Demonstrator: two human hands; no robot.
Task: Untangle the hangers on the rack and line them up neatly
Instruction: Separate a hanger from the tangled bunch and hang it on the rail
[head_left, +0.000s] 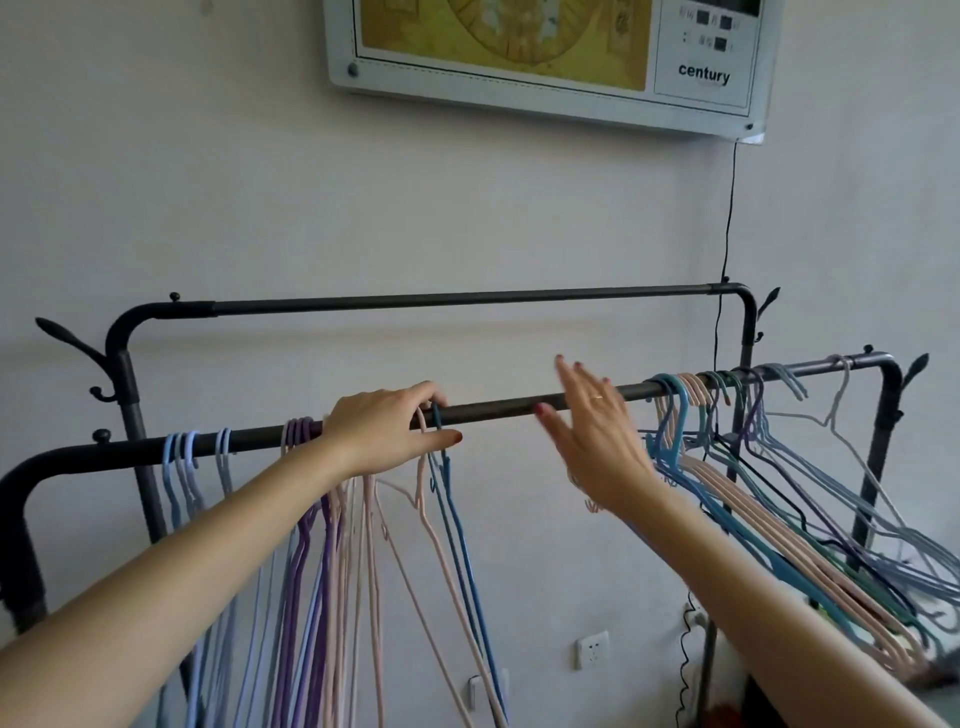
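A black clothes rack has a near rail (498, 408) running across the view. On its left part hang light blue hangers (182, 457), then purple hangers (298, 434) and pink ones, side by side. My left hand (387, 428) rests on the rail there, its fingers curled over the hooks of a pink hanger (423, 493) and a dark blue hanger (441, 467). My right hand (592, 431) hovers open in front of the bare middle of the rail, fingers spread. To its right a tangled bunch of blue, pink, green and purple hangers (727, 467) hangs askew.
A second, higher rail (457, 300) runs behind, close to the white wall. A framed panel (545, 57) hangs above with a black cable (727, 223) dropping to the rack. A wall socket (592, 649) sits low.
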